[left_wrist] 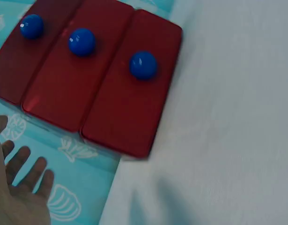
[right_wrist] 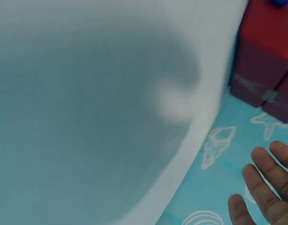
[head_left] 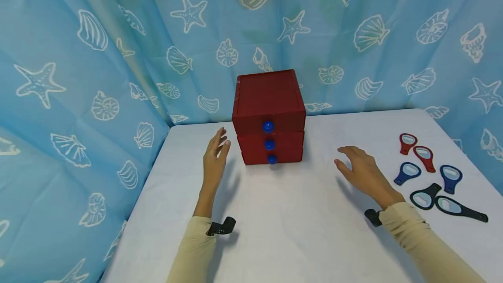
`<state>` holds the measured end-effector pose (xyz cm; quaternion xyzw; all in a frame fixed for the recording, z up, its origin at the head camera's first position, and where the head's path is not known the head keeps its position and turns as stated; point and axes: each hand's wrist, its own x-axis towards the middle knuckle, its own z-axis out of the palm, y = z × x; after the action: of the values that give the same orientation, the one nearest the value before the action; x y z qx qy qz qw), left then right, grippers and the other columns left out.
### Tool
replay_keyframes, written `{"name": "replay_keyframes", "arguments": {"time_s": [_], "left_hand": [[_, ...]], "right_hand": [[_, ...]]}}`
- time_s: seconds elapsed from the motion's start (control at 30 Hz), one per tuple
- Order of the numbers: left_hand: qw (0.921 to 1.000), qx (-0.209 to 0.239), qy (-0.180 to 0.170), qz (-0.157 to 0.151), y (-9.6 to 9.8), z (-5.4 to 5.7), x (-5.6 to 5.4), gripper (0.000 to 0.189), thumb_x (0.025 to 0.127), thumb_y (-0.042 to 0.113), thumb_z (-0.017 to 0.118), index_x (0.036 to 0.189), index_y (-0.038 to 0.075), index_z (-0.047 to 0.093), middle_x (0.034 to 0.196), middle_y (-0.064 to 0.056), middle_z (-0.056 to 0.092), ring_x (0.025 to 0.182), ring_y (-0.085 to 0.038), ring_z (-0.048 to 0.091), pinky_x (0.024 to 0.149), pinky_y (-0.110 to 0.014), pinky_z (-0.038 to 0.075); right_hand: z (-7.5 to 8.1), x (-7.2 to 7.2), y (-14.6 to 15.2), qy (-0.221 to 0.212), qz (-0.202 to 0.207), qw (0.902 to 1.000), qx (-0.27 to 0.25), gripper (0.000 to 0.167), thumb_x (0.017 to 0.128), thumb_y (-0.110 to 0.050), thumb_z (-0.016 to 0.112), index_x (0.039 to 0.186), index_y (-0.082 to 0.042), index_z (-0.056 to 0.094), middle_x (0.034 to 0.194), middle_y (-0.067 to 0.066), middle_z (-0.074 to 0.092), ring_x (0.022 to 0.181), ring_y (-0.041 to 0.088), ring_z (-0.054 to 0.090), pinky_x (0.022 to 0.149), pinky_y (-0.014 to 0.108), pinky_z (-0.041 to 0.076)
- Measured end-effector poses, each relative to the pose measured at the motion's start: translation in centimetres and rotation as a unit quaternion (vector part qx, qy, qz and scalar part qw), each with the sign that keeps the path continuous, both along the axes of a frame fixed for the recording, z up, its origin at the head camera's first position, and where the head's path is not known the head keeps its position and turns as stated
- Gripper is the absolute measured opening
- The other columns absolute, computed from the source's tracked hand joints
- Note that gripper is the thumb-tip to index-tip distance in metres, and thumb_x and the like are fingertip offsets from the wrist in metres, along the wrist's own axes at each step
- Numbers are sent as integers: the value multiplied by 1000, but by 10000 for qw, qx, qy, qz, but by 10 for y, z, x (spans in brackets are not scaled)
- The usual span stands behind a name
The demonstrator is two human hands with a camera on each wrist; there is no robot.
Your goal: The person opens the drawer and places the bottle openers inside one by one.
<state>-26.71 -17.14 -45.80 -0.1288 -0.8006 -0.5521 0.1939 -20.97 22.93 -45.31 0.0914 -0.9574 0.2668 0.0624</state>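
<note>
A red box of three stacked drawers [head_left: 267, 95] stands at the back of the white table, each drawer front bearing a round blue knob [head_left: 268, 126]. All three drawers look closed. My left hand [head_left: 215, 160] hovers just left of the box, fingers extended and holding nothing. In the left wrist view the drawer fronts [left_wrist: 120, 108] fill the upper left, with the hand's spread fingers below them. To the right of the box, my right hand [head_left: 363, 174] is held above the table, its fingers loosely stretched and nothing in them. Neither hand touches the box.
On the table's right side lie several magnifying glasses: red ones [head_left: 425, 157], blue ones [head_left: 451, 178] and black ones [head_left: 459, 208]. A blue curtain [head_left: 188, 56] with white shells and starfish hangs behind and left of the white table [head_left: 291, 230].
</note>
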Motion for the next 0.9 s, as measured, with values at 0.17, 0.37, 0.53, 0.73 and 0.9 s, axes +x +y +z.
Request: {"name": "replay_keyframes", "arguments": {"time_s": [0.17,0.37,0.53,0.73,0.9], "left_hand": [[9937,1095,-58,-220,15,14,2,50,103,22,59,151,17,46,144,-8,52,131,-29,51,110,-36,41],[9849,1632,-138,-555,27,49,11,53,102,15,60,151,5,43,149,-14,46,134,-34,47,108,-33,43],[9883,1469,-138,-378,28,45,8,49,100,15,63,147,6,51,146,-7,51,131,-28,52,105,-35,47],[9913,1232,442,161,22,32,-12,40,94,19,72,133,12,67,132,0,64,113,-21,64,101,-35,50],[9856,1648,368,-67,28,37,-16,40,94,16,72,133,8,65,133,-3,64,112,-23,66,94,-30,54]], "right_hand": [[2,34,-4,268,89,9975,-646,35,101,-19,60,131,-1,58,135,23,53,125,45,49,100,66,41],[-5,70,-24,378,11,9966,-729,27,97,-13,66,123,-8,66,125,13,63,114,38,60,92,60,51],[-8,82,-42,886,-4,9939,-661,23,93,-12,71,116,-13,71,110,-1,67,96,21,66,78,44,60],[20,60,-51,1947,117,9756,-1010,21,89,-6,74,109,-13,74,96,-8,66,80,7,60,66,16,53],[46,32,-60,2561,365,9587,-1181,20,87,-4,76,106,-9,74,94,-5,67,79,6,59,67,12,51]]}}
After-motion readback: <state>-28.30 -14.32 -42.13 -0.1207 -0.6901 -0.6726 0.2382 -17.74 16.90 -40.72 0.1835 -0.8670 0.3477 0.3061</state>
